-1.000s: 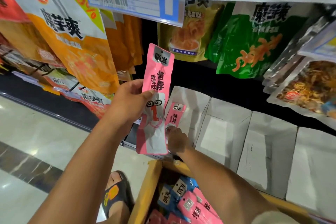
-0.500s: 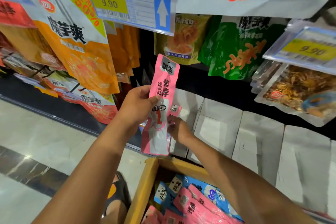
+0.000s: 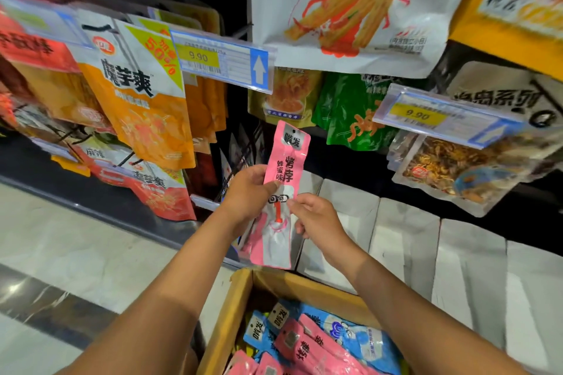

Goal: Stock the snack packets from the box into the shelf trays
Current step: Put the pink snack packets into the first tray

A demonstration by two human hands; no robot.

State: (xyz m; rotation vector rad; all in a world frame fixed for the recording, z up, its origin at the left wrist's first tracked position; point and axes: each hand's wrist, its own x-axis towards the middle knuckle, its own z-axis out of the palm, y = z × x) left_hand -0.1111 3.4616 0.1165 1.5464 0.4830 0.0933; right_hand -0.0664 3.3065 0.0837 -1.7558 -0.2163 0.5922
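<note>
Pink snack packet (image 3: pixel 288 161): upright; my left hand (image 3: pixel 248 196) grips it, right hand (image 3: pixel 318 219) pinches its edge, above box (image 3: pixel 226 323).

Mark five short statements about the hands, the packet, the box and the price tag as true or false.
1. The left hand grips a pink packet. True.
2. The packet lies flat in the box. False: it is held upright in front of the shelf.
3. The box holds other packets, pink and blue. True.
4. The right hand reaches into the box. False: it pinches the held packet's right edge.
5. The price tag reads 5.50. False: it reads 9.90.
</note>
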